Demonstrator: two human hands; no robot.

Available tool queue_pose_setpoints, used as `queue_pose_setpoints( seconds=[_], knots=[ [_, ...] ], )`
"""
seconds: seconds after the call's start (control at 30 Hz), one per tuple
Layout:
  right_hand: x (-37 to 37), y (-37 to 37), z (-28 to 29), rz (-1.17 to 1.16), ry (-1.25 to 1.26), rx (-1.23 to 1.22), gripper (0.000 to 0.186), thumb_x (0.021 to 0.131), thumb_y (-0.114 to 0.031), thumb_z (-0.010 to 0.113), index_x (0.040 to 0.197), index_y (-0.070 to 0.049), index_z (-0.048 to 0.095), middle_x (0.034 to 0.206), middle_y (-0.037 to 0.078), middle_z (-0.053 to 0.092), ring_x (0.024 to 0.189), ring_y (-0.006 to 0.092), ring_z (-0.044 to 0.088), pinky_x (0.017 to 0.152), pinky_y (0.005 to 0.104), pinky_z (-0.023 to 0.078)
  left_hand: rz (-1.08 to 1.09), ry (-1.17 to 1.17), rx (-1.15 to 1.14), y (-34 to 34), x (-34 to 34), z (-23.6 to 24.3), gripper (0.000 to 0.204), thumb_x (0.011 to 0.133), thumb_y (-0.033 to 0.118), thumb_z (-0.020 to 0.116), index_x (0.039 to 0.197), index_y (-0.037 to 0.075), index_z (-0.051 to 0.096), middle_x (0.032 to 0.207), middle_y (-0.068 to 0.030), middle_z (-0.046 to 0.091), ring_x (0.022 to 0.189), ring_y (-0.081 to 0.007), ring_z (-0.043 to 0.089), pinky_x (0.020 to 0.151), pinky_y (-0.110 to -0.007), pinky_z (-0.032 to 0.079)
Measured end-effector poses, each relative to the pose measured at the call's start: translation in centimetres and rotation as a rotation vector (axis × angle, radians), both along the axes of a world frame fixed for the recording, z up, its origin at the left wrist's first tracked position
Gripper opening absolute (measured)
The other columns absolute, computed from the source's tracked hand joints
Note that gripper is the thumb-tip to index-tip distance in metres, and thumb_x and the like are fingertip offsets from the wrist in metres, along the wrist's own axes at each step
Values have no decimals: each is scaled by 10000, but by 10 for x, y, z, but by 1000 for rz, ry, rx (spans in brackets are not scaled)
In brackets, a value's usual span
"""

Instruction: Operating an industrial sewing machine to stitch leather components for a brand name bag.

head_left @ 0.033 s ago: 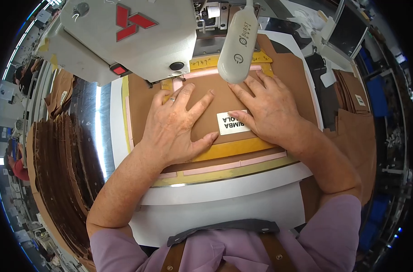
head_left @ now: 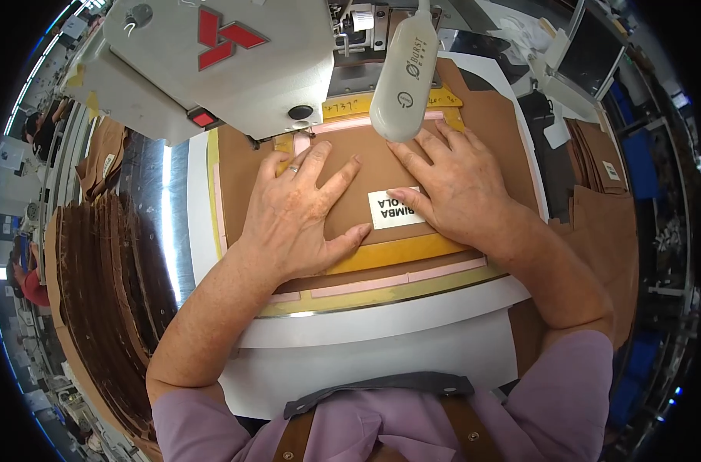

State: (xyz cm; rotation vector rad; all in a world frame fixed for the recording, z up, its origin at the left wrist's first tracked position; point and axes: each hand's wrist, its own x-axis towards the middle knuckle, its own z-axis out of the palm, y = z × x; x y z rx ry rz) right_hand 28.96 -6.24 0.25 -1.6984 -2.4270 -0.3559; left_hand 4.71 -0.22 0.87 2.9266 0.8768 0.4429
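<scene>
My left hand (head_left: 293,208) lies spread on a brown fabric panel (head_left: 350,204), its fingertips close to the head of a white sewing machine (head_left: 235,69). On the panel's right half rests my right hand (head_left: 458,181), fingers apart, its thumb on a white label (head_left: 387,210) with dark print. A yellow frame (head_left: 397,252) borders the panel on its near side, and a yellow bar (head_left: 350,105) crosses its far side. Pink strips (head_left: 358,286) run along the yellowish edge of the board beneath. The machine's head hides the far left of the panel.
A tall stack of brown fabric pieces (head_left: 96,300) stands at left. More folded brown pieces (head_left: 589,154) lie at right. A white oblong lamp-like device (head_left: 403,85) hangs over the panel's far edge. A screen (head_left: 595,50) stands at far right.
</scene>
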Motion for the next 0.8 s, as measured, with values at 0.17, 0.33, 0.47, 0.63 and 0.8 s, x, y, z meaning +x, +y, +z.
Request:
queue_pose_setpoints(
  seconds=[0.17,0.33,0.47,0.63,0.8],
  knots=[
    [3,-2,3,-29,33,-58,678,929,-573,595,1335,-30,621,1349,212,577,1304,350,522,1074,520,418,21,86,43,-1,-3,4,699,764,500,727,1341,115,644,1348,-238,541,1180,-319,565,1040,-501,343],
    [2,3,1,3,42,-53,736,921,-577,608,1312,46,602,1283,227,585,1276,343,539,1103,508,395,42,131,86,-1,-9,7,716,758,516,732,1342,113,644,1346,-227,552,1195,-306,561,1044,-505,336],
    [-1,5,-2,23,12,-26,728,927,-570,607,1310,49,597,1224,224,589,1259,343,541,1130,507,374,43,139,77,2,-15,6,710,751,512,739,1338,121,649,1350,-226,550,1203,-305,559,1045,-502,336],
    [3,10,0,73,58,-45,701,928,-566,607,1294,32,612,1262,194,589,1257,330,536,1153,502,348,62,134,41,3,-24,8,715,752,510,736,1348,126,640,1388,-217,536,1225,-316,552,1044,-500,338],
    [19,12,14,94,61,-113,706,917,-551,640,1350,3,579,1345,156,576,1344,296,467,1251,445,206,104,189,14,3,-29,10,737,739,511,750,1364,138,630,1473,-204,484,1236,-314,552,1049,-499,338]
  ],
)
